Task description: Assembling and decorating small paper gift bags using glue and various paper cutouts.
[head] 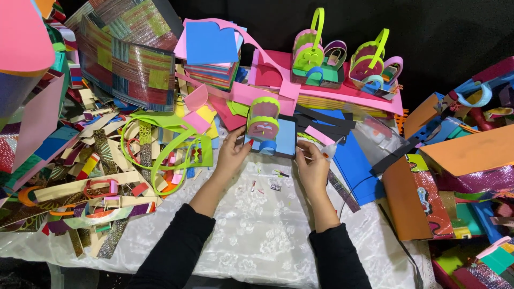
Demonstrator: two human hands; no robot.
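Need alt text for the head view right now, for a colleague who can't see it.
Two hands hold a small foam craft basket on a blue square base over a white lace tablecloth: left hand at its left side, right hand at the base's right edge. Foam scraps lie left; finished baskets sit behind.

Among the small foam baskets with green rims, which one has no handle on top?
The foam basket held between the left hand and right hand on a blue base. The two baskets behind have tall green handles.

Foam scraps (107, 160) crowding white cloth (257, 225)
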